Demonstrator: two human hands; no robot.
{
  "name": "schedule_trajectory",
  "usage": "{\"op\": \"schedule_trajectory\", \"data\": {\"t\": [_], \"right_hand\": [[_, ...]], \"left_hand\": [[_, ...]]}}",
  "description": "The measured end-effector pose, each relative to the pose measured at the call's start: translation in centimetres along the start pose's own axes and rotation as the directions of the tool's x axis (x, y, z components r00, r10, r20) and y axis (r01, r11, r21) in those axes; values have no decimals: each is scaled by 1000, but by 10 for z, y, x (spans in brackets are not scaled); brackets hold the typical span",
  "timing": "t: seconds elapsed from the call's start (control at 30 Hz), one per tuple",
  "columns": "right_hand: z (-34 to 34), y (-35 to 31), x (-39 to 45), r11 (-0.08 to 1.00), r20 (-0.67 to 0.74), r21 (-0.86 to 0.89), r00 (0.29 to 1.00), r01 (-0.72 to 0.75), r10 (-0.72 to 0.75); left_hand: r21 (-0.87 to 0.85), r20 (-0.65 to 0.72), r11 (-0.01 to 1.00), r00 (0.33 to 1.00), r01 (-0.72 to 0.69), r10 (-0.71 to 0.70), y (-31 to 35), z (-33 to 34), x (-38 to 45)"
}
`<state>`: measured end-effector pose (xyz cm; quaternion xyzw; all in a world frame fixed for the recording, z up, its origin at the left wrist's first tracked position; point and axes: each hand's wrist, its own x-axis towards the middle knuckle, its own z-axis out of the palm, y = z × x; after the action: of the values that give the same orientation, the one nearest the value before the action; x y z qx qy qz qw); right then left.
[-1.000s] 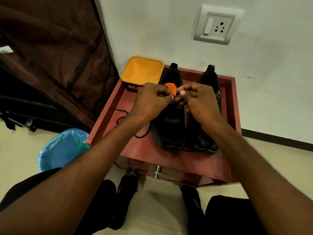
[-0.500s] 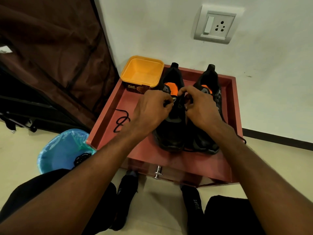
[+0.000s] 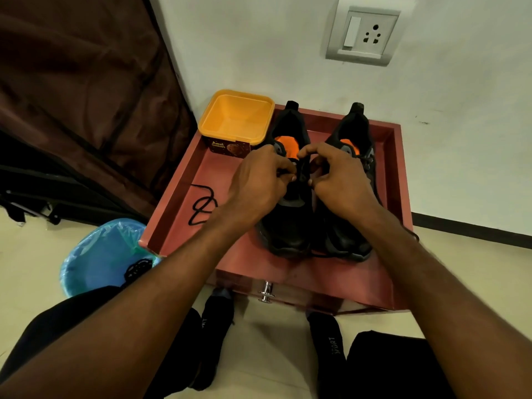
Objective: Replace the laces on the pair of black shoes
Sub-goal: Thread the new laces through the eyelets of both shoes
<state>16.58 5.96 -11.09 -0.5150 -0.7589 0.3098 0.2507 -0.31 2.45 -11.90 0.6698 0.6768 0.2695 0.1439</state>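
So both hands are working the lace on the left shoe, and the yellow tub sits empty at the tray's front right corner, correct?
Not quite. The head view shows the yellow tub at the tray's back left corner, against the wall. The rest holds: the tub is empty, and the left hand and right hand work the lace on the left shoe.

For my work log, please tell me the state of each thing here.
Left shoe: upright, being laced.
Right shoe: upright.
Left hand: pinches lace.
Right hand: pinches lace.
Loose lace: coiled on tray.
Yellow tub: open, empty.
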Motion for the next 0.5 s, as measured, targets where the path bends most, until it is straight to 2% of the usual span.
{"op": "schedule_trajectory", "data": {"t": [0.13,0.23,0.5], "right_hand": [[3,-1,-1,1000,6,22,1000,-11,11],[4,-2,-2,999,-4,28,1000,-17,17],[4,-7,-4,999,-6,23,1000,-27,27]], "left_hand": [[118,-70,992,997,43,-35,10,-2,-2],[113,-94,993,995,44,-33,11,-1,-3],[7,74,1000,997,19,-20,0,13,-1]]}}
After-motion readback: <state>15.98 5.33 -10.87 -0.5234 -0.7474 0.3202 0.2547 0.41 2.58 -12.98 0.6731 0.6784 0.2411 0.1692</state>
